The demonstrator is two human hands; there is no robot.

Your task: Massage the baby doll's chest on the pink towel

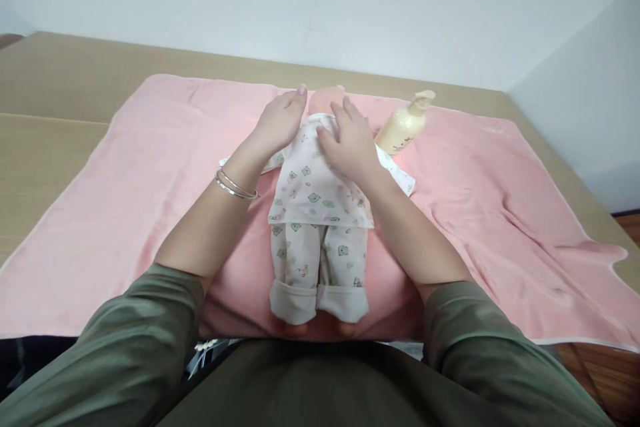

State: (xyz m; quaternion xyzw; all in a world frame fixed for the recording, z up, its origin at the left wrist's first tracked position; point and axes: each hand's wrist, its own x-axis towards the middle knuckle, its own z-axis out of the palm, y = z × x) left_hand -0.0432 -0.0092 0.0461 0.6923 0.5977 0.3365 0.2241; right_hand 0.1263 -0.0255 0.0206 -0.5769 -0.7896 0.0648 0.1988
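Note:
A baby doll lies on a pink towel, its head away from me and its feet at the near edge. It wears a white printed top and matching trousers with turned-up cuffs. My left hand is beside the doll's head and shoulder, fingers extended, with a silver bangle on the wrist. On the top's right shoulder rests my right hand, its fingers spread near the doll's neck. Neither hand visibly grips anything. The top's sleeves stretch out to both sides, partly hidden by my arms.
A cream pump bottle leans or lies tilted on the towel, right of the doll's head. The towel is wrinkled at the right. Beneath it is a wooden table, with a white wall behind.

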